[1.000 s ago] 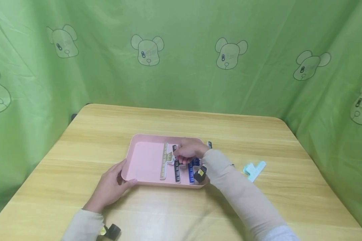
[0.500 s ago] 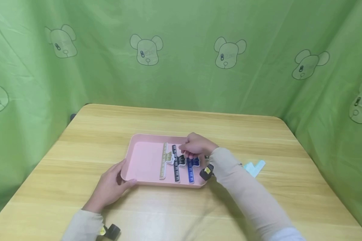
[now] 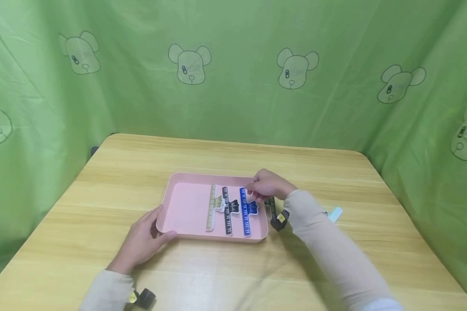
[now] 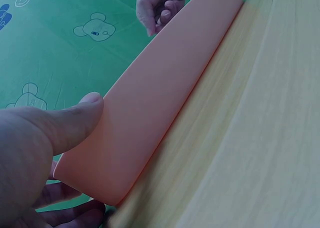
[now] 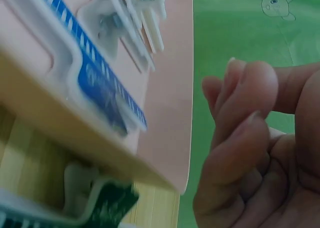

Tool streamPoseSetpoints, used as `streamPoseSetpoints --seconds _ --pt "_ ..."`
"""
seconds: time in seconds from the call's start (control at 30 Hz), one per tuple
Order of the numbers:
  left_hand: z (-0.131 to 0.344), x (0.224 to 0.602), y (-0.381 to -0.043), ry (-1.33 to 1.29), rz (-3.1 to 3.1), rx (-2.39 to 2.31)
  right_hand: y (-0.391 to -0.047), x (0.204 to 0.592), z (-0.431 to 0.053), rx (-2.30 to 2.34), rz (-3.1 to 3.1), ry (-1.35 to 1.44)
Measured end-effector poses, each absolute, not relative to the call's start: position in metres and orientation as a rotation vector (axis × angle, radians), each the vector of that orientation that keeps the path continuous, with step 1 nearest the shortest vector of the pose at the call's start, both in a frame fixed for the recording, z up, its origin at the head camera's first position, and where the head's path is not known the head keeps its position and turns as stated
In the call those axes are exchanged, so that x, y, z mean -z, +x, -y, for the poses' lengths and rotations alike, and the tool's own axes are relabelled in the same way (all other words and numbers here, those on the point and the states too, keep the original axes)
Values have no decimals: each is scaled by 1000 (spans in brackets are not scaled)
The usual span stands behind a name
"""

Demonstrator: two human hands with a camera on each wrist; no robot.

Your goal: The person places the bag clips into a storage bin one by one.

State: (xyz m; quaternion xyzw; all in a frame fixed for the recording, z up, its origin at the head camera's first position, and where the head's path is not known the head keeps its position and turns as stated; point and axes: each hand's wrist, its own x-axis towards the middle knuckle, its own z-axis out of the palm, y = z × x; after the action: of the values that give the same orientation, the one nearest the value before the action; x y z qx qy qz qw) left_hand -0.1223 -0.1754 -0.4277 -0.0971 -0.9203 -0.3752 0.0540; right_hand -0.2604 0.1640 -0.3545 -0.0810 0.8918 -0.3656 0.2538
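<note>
Thumb and fingers of your left hand (image 3: 140,239) grip the near left corner of the pink tray (image 3: 184,205). Inside, the gold clip (image 3: 211,211), black clip (image 3: 226,211) and blue clip (image 3: 245,211) lie in a row — long bars running roughly near to far, tabs pointing right. Farther off, your right hand (image 3: 271,183) has moved rightward from the black clip, fingers loosely curled and close together, holding nothing — that clip seems released in place.
</note>
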Motion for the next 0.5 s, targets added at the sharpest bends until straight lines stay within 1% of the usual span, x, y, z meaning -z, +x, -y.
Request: streamPoseSetpoints --seconds 0.5 --pt "175 424 -121 -290 2801 1147 -261 355 -218 985 -2476 -125"
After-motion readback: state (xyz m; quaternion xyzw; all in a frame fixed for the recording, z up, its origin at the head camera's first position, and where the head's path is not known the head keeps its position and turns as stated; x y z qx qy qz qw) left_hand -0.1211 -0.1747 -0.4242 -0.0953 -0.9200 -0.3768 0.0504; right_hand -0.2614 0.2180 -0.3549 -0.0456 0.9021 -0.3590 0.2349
